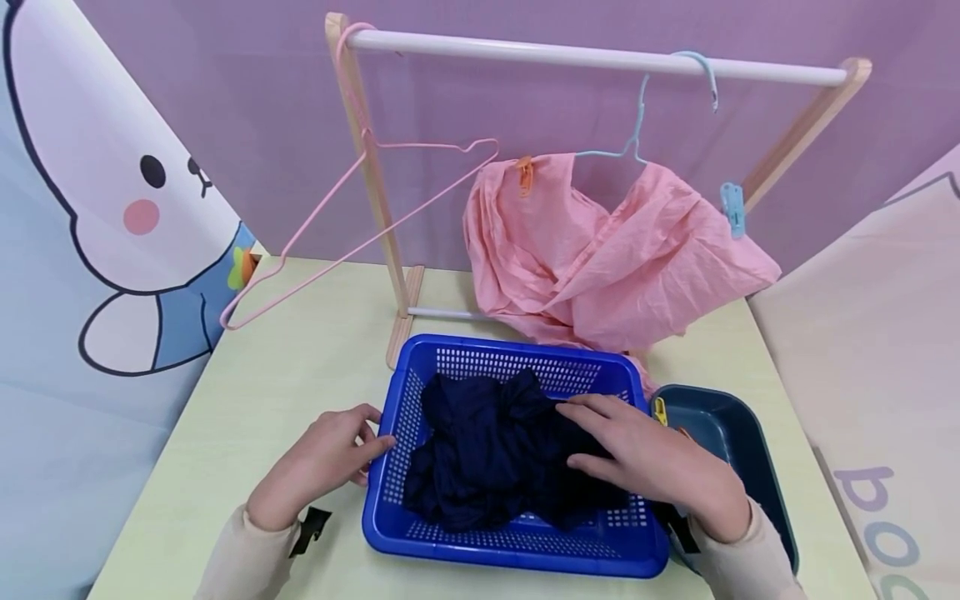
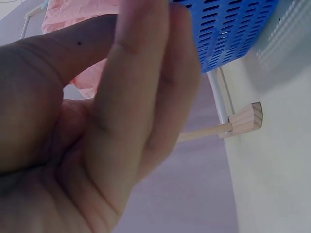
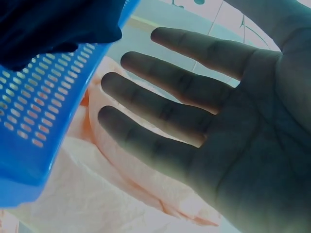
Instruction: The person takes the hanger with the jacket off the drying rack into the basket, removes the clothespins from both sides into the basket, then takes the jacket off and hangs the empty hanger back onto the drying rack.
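Note:
A blue plastic basket point(image 1: 517, 554) with slotted walls stands on the table with crumpled dark navy cloth point(image 1: 495, 450) inside. At its left rim, my left hand point(image 1: 330, 450) grips the edge, thumb over the top and curled fingers outside. In the left wrist view those fingers point(image 2: 131, 82) overlap the basket's blue wall point(image 2: 228, 29). Over the basket's right side hovers my right hand point(image 1: 637, 450), fingertips overlapping the cloth in the head view. The right wrist view shows this hand point(image 3: 209, 121) with its fingers straight and spread, holding nothing, beside the basket.
Behind the basket stands a wood-and-white rack point(image 1: 525, 52). A pink hanger point(image 1: 315, 217) hangs at its left; a pink garment point(image 1: 600, 258) hangs on a light-blue hanger point(image 1: 640, 117) with orange point(image 1: 525, 175) and blue point(image 1: 732, 210) clips. A dark teal basin point(image 1: 757, 467) sits at right.

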Available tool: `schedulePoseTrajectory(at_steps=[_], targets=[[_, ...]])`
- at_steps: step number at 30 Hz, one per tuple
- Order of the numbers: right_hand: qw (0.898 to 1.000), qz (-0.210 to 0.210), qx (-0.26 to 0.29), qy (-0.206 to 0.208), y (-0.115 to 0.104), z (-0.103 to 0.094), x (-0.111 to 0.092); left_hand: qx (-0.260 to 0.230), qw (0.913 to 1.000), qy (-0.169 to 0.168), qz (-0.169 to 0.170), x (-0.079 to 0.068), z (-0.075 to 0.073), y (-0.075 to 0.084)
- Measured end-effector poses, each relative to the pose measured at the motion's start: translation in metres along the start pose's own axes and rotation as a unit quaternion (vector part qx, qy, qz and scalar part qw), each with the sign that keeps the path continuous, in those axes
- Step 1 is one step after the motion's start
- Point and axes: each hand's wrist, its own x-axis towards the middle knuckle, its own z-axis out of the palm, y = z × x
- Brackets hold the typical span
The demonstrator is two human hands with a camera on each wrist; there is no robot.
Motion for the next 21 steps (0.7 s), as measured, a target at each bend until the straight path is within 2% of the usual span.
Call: schedulePoseTrajectory(at_steps=[3, 6, 11, 14, 17, 21], targets=[[1.000, 0.008, 0.005, 0.013, 0.004, -0.005, -0.002, 0.055, 0.9983, 0.017, 0.012, 0.001, -0.004, 0.004], [0.999, 0.020, 0.016, 0.021, 0.008, -0.011, -0.005, 0.102, 0.9926, 0.056, 0.035, 0.003, -0.010, 0.011], [0.998, 0.039, 0.021, 0.047, 0.017, -0.021, -0.010, 0.114, 0.9790, 0.132, 0.106, 0.010, -0.022, 0.030], [0.995, 0.040, 0.017, 0.088, 0.025, -0.027, -0.012, 0.114, 0.9662, 0.171, 0.155, 0.017, -0.031, 0.043], [0.988, 0.037, 0.015, 0.149, 0.037, -0.035, -0.013, 0.104, 0.9547, 0.200, 0.195, 0.027, -0.039, 0.057], [0.969, 0.053, 0.000, 0.242, 0.053, -0.052, -0.016, 0.071, 0.9405, 0.229, 0.241, 0.043, -0.050, 0.077]])
